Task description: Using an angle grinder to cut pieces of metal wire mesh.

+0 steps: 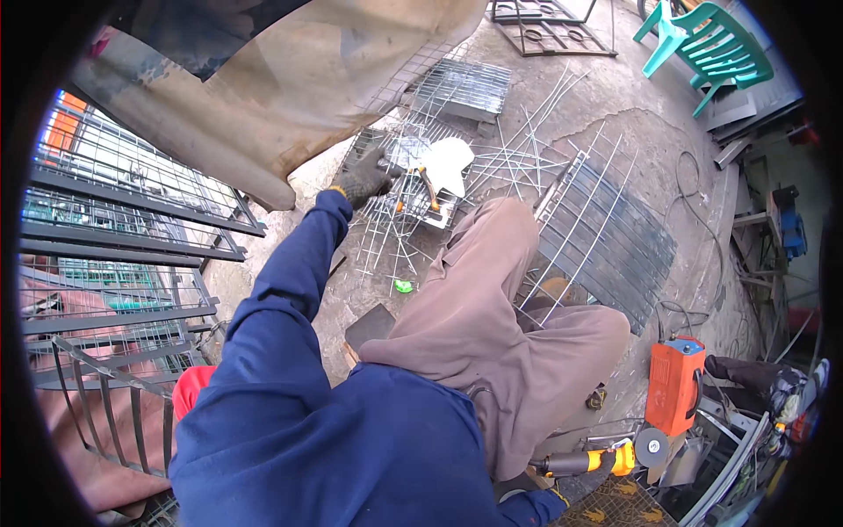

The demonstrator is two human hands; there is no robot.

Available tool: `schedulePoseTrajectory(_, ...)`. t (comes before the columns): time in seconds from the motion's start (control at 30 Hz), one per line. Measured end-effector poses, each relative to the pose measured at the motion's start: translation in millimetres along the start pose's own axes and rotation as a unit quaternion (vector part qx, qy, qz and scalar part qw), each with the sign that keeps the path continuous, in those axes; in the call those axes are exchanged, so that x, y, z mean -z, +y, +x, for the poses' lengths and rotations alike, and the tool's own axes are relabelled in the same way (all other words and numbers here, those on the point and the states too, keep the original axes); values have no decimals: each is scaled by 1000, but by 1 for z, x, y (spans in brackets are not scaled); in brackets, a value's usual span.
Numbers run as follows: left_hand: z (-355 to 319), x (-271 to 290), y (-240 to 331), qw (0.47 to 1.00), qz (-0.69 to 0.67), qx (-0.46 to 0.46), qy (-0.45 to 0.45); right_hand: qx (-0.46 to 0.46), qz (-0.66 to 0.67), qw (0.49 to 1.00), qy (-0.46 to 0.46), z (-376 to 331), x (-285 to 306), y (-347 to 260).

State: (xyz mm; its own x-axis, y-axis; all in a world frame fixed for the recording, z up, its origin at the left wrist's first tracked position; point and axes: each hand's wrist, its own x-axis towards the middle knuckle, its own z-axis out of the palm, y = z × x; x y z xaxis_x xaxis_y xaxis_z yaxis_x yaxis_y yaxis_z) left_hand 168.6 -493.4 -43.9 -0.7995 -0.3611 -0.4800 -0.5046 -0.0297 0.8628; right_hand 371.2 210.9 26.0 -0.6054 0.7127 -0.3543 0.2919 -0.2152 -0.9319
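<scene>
My left hand (362,179), in a dark glove with a yellow cuff, is stretched out over the wire mesh (386,209). Its fingers look apart, with nothing plainly in them. Just to its right lie a rounded white piece (450,164) and a dark, curved, strap-like part (428,188) with orange ends; I cannot make out their kind. At the lower right, my gloved right hand (587,485) is closed around a yellow and black angle grinder (619,458). The grinder's disc (652,447) points right, close to an orange machine box (675,386).
Loose metal rods (518,162) and a stack of mesh panels (461,88) lie ahead. Dark slatted metal (606,237) with pale rods across it is right of my knees. Black metal racks (132,211) stand left, a green plastic chair (716,48) far right. A cable (689,198) crosses the floor.
</scene>
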Motion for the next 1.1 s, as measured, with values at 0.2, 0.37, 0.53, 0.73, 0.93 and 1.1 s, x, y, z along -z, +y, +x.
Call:
schedulePoseTrajectory(0.2,-7,-2,-85,979,-173,70,87,-25,-5,999,-22,1,11,-4)
schedulePoseTrajectory(0.37,22,11,-129,978,25,160,134,-61,40,997,-4,-19,-20,-11)
schedulePoseTrajectory(0.53,40,-12,-117,923,369,73,79,-36,58,997,35,-23,-21,-21)
schedulePoseTrajectory(0.73,56,-44,2,953,160,-250,60,-27,67,994,80,-13,-38,-4)
schedulePoseTrajectory(0.93,2,-211,142,920,235,-278,-148,-41,78,993,77,-10,-21,2)
schedulePoseTrajectory(1.1,-46,-292,96,884,421,-141,-145,-75,124,989,28,-8,-4,18)
